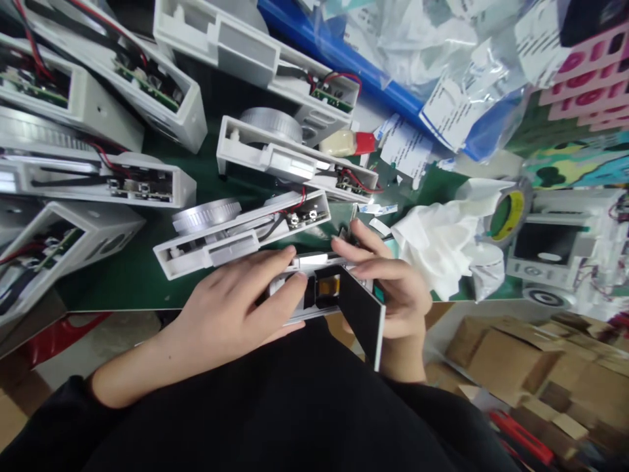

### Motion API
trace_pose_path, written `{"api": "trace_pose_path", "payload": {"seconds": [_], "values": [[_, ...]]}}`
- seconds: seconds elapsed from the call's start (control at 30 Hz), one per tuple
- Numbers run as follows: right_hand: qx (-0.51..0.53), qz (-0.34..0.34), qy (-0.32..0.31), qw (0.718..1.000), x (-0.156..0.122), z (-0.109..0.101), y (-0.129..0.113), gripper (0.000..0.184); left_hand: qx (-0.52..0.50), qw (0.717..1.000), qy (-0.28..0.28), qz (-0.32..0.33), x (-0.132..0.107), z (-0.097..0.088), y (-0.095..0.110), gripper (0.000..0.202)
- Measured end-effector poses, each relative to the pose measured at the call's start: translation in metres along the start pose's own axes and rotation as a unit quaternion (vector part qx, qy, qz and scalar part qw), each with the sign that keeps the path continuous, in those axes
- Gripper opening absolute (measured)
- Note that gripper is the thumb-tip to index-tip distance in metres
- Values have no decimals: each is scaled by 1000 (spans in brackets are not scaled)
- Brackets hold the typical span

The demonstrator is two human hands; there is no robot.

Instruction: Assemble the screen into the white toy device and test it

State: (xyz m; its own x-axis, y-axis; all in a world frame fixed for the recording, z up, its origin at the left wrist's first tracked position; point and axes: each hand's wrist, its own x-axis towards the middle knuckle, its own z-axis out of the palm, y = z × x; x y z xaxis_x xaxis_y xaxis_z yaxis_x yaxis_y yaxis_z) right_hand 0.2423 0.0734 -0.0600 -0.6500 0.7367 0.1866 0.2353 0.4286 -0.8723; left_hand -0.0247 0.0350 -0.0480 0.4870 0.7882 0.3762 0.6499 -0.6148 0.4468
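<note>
At the table's front edge, my left hand [246,298] is closed on a small white device housing [295,319], its thumb and fingers over the left end. An opening in the housing shows a dark inside with an orange-brown patch. A flat black screen panel [361,314] with a pale edge stands tilted out of the housing toward me. Behind that panel my right hand [396,285] is curled about the housing's right end, partly hidden. Its index finger and another fingertip reach beside a small dark piece. A similar open white housing [240,233] with a ridged silver dial lies just beyond my left hand.
Several more open white housings with red wires stand at left [167,108] and back. A red-capped bottle [346,143], white cloth [432,246], tape roll [508,213] and assembled white device [545,242] are around. A blue tray [344,56] bears plastic bags; cardboard boxes [511,354] lie below right.
</note>
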Motion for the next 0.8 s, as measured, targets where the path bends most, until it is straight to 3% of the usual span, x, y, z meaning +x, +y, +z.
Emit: {"api": "trace_pose_path", "payload": {"seconds": [0.17,0.3,0.47,0.6,0.8], "values": [[-24,-30,48,998,-1,7,2,66,11,1000,-18,-8,1,0,2,33],[-75,-13,26,997,-2,4,1,62,23,999,-30,2,3,0,3,34],[-60,-12,12,998,-5,-4,1,63,-9,998,-57,-23,0,0,2,42],[-22,22,18,999,-11,-4,2,62,-32,996,-69,-46,-3,-1,3,51],[23,139,116,983,-18,-2,-15,63,-31,994,-79,-62,-3,-1,5,57]]}}
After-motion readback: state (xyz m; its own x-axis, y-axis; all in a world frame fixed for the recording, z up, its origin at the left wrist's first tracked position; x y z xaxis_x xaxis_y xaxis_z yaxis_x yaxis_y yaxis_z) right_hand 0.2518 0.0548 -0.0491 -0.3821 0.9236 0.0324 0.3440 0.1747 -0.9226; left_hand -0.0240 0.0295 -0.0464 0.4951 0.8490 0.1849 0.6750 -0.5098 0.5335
